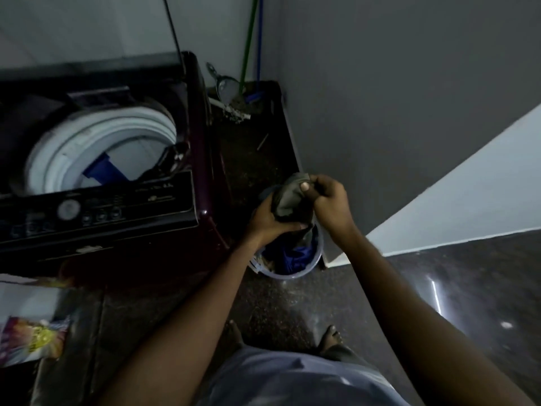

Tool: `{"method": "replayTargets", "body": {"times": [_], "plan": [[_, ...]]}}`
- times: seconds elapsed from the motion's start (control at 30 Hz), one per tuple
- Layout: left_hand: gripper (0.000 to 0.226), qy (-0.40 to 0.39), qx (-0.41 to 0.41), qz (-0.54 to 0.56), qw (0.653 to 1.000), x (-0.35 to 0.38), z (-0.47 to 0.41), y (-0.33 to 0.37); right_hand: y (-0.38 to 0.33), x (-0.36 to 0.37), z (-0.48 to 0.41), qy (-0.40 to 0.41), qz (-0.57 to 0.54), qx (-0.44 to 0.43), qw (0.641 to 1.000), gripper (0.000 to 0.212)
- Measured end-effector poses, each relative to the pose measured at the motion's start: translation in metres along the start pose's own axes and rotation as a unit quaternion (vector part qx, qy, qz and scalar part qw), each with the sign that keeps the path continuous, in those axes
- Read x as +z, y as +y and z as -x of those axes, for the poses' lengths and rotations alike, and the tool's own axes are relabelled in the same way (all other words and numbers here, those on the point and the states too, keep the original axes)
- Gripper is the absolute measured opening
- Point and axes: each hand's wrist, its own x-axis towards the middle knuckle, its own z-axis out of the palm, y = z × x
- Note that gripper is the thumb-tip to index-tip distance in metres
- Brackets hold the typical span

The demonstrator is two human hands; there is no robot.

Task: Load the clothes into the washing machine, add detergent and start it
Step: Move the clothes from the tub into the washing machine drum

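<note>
- Dim laundry corner: grey walls (409, 83), dark speckled floor (263, 312); broom handles (248, 45) lean in the far corner.
- Washer (117, 177), top-loading, dark maroon, stands at left with its lid up. Pale drum (96, 148) exposed; something blue (102, 172) and a dark cloth (169, 159) hanging over the rim are already there.
- Bucket (288, 259), pale, sits on the floor just beside the washer's right front corner. Blue and dark clothes remain inside it.
- Detergent pack (32, 341), bright-coloured, lies low at left, well apart from both hands; whether it is opened I cannot tell.
- Left hand (265, 219) grips the lower part of a dark garment (289, 197) directly above the bucket.
- Right hand (330, 205) pinches the garment's upper edge, thumb on top. Both hands are clamped on the same piece, close together.
- Key relation: the drum opening lies up and to the left of the hands, and the left hand is the nearer one. Judgement: loading is partway done; the garment must swing leftward over the control panel (87, 212) to drop in.
</note>
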Motion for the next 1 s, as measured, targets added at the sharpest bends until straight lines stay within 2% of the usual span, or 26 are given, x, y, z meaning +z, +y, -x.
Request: {"method": "replayTargets", "body": {"times": [0.1,0.2,0.3,0.4,0.5,0.57,0.63,0.7,0.77,0.8,0.87,0.93,1.0], "plan": [[0.069,0.024,0.032,-0.022,0.999,-0.008,0.004,0.042,-0.033,-0.012,-0.001,-0.004,-0.036,-0.03,0.999,0.016],[0.042,0.037,0.069,-0.076,0.994,-0.014,0.005,0.077,-0.054,-0.023,-0.003,-0.009,-0.089,-0.044,0.995,0.014],[0.019,0.052,0.112,-0.083,0.989,-0.022,0.005,0.101,-0.062,-0.033,0.0,-0.021,-0.112,-0.054,0.992,0.015],[0.013,0.056,0.134,-0.064,0.987,-0.03,0.003,0.128,-0.052,-0.045,0.001,-0.012,-0.074,-0.035,0.997,0.032],[0.024,0.043,0.137,0.012,0.989,-0.035,0.006,0.159,-0.04,-0.051,-0.003,-0.052,-0.004,0.007,0.999,0.071],[0.027,0.034,0.14,0.097,0.985,-0.035,0.011,0.177,-0.035,-0.044,-0.008,-0.122,-0.027,0.045,0.991,0.082],[0.024,0.04,0.137,0.179,0.973,-0.037,0.011,0.188,-0.032,-0.03,-0.013,-0.157,-0.022,0.061,0.985,0.072],[0.024,0.059,0.124,0.216,0.967,-0.046,0.006,0.189,-0.031,-0.021,-0.02,-0.121,0.017,0.068,0.99,0.049],[0.03,0.092,0.098,0.187,0.973,-0.06,0.0,0.175,-0.033,-0.025,-0.028,-0.064,0.049,0.052,0.995,0.03],[0.034,0.119,0.077,0.154,0.978,-0.068,-0.003,0.164,-0.036,-0.031,-0.031,-0.036,0.049,0.036,0.997,0.028],[0.044,0.168,0.019,0.076,0.983,-0.079,-0.008,0.138,-0.047,-0.047,-0.039,0.003,0.048,0.017,0.999,0.037],[0.071,0.149,-0.058,0.028,0.987,-0.085,-0.01,0.117,-0.059,-0.059,-0.051,0.005,0.091,0.034,0.995,0.04],[0.101,0.076,-0.094,-0.015,0.993,-0.084,-0.009,0.106,-0.071,-0.065,-0.064,-0.051,0.154,0.067,0.984,0.044]]}}
